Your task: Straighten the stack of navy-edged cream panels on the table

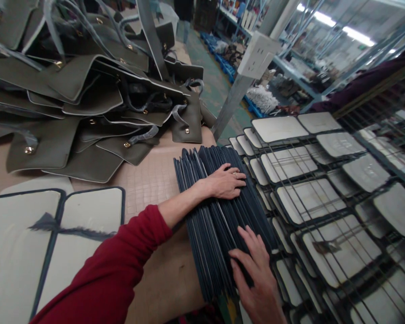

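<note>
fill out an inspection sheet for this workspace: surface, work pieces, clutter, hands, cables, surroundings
surface: tan tabletop, partly crocodile-patterned
work pieces: dark blue pieces packed upright in a slanting row
clutter: olive bags with gold-coloured fittings, heaped far left; dark-edged cream panel near left
hands: left hand lies across the row, fingers extended; right hand by its near right side, fingers spread, contact unclear
cables: nothing seen
surroundings: rows of cream pieces at right; metal post with white socket box; blue shelving behind
</note>
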Available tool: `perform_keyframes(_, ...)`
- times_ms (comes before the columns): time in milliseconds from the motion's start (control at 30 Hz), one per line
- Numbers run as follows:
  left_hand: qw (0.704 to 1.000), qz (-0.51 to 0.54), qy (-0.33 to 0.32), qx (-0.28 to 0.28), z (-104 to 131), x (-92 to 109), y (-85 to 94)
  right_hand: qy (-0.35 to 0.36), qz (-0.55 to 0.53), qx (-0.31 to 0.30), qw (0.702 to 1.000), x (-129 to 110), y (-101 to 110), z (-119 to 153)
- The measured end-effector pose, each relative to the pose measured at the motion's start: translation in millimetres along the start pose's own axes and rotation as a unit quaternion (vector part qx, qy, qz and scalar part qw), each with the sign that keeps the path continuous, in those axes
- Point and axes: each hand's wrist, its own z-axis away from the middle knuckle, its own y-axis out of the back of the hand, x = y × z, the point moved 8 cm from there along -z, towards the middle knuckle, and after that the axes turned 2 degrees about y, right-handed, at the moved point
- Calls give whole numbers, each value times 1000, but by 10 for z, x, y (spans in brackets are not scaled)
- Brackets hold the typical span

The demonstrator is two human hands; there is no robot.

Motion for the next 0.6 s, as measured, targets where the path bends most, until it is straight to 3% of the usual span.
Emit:
perform_keyframes(300,1000,-3,-2,7,-1,-6,-4,16,18,-12,1000,-108,-30,17)
perform_keyframes(600,1000,4,5,-2,-6,-20,-18,8,17,-35,999,-60,-28,57)
